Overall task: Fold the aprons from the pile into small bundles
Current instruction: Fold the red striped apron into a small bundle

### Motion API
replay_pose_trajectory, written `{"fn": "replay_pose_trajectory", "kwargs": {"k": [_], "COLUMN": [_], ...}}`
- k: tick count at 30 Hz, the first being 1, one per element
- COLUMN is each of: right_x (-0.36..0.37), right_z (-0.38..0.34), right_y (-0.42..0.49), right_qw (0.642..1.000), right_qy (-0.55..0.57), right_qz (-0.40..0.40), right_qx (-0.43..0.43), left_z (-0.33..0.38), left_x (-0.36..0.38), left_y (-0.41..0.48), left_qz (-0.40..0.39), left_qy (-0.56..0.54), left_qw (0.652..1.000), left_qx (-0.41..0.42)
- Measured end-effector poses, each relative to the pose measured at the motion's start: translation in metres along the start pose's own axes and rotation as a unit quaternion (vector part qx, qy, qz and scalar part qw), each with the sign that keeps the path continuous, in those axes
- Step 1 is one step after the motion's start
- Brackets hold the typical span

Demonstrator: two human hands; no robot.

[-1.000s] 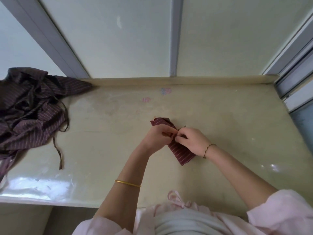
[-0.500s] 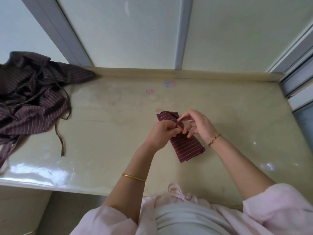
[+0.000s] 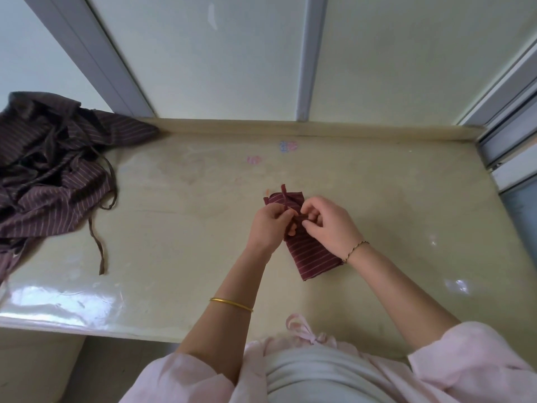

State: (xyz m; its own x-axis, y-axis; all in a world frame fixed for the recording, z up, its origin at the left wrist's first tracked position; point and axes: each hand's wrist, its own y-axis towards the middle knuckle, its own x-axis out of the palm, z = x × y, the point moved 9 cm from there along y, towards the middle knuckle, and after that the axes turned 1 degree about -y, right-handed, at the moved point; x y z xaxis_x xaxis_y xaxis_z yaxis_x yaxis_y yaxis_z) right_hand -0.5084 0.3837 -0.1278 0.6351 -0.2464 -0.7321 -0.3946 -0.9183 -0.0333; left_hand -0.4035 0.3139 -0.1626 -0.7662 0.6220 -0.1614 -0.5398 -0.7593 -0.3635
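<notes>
Head view: the left hand (image 3: 268, 225) and right hand (image 3: 328, 225) meet over the bundle (image 3: 313, 254). Each pinches the dark tie strap (image 3: 302, 218) between thumb and curled fingertips, in what looks like a knot being drawn. The bundle, a maroon striped apron folded narrow, lies flat on the counter (image 3: 189, 228) beneath the hands, set at a slight angle, a strap end poking past its far edge. It should be light, soft and limp (nothing stiff to keep a fold), so the strap is the place to grip. The folds would likely loosen if let go untied. The pile (image 3: 52, 175) of unfolded aprons sits well apart at the counter's far left.
</notes>
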Motion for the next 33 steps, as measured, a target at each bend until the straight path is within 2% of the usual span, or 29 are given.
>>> {"fn": "replay_pose_trajectory", "kwargs": {"k": [3, 7, 9, 12, 14, 15, 17, 19, 27, 30, 33], "right_x": [0.005, 0.001, 0.001, 0.008, 0.019, 0.026, 0.037, 0.043, 0.052, 0.051, 0.051], "right_z": [-0.008, -0.022, -0.022, -0.004, 0.013, 0.022, 0.034, 0.042, 0.037, 0.037, 0.033], "right_y": [-0.003, -0.008, -0.008, 0.001, 0.004, 0.002, -0.003, -0.005, -0.001, 0.003, 0.007], "right_qw": [0.997, 0.979, 0.975, 0.996, 0.994, 0.976, 0.905, 0.863, 0.842, 0.848, 0.877], "right_qy": [-0.049, -0.103, -0.124, -0.082, 0.043, 0.149, 0.346, 0.42, 0.434, 0.42, 0.374], "right_qz": [0.015, 0.095, 0.108, 0.019, -0.06, -0.086, -0.103, -0.098, -0.107, -0.1, -0.11], "right_qx": [-0.05, -0.145, -0.147, -0.022, 0.078, 0.133, 0.226, 0.264, 0.304, 0.307, 0.281], "left_z": [-0.001, 0.005, 0.009, 0.013, 0.018, 0.018, 0.019, 0.019, 0.023, 0.025, 0.03], "left_x": [-0.003, -0.006, -0.007, -0.005, -0.004, -0.004, -0.003, -0.001, -0.001, -0.001, -0.007], "left_y": [0.0, 0.0, 0.0, 0.0, -0.001, -0.001, -0.002, -0.002, -0.004, -0.005, -0.005], "left_qz": [0.019, 0.028, 0.017, -0.005, -0.006, -0.004, -0.006, -0.01, -0.008, 0.002, 0.027], "left_qy": [-0.003, 0.0, -0.004, 0.011, 0.029, 0.042, 0.077, 0.112, 0.249, 0.271, 0.271], "left_qw": [1.0, 1.0, 1.0, 1.0, 0.998, 0.996, 0.993, 0.988, 0.954, 0.946, 0.949], "left_qx": [-0.002, -0.002, -0.002, 0.02, 0.057, 0.073, 0.094, 0.104, 0.168, 0.18, 0.155]}}
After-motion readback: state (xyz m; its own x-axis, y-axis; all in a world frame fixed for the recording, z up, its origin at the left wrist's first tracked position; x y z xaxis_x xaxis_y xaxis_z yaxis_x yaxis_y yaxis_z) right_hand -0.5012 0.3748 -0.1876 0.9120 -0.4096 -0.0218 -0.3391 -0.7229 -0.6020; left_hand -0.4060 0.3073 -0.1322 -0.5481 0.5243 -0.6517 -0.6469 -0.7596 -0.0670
